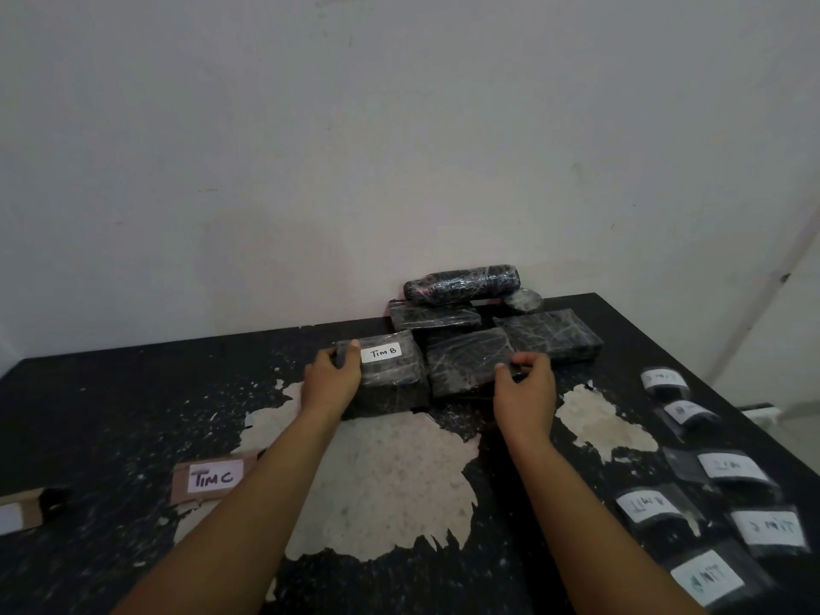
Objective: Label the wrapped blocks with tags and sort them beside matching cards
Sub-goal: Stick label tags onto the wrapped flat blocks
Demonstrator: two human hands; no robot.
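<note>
Several black wrapped blocks lie at the back of the dark table [111, 415]. The front left block [390, 370] carries a white tag reading "TIM B" [381, 352]; my left hand [333, 377] grips its left end. My right hand [526, 383] grips the right front corner of the untagged block [466, 361] beside it. More wrapped blocks [550, 335] and a wrapped roll [461, 284] sit behind. A brown card marked "TIM C" [215, 479] lies at the front left. Loose white tags on dark backing [732, 466] lie along the right edge.
Another brown card [22, 510] shows partly at the left edge. The table's black surface has large peeled pale patches [381, 481] in the middle. A white wall [399, 148] stands right behind the blocks. The table's right edge runs close past the tags.
</note>
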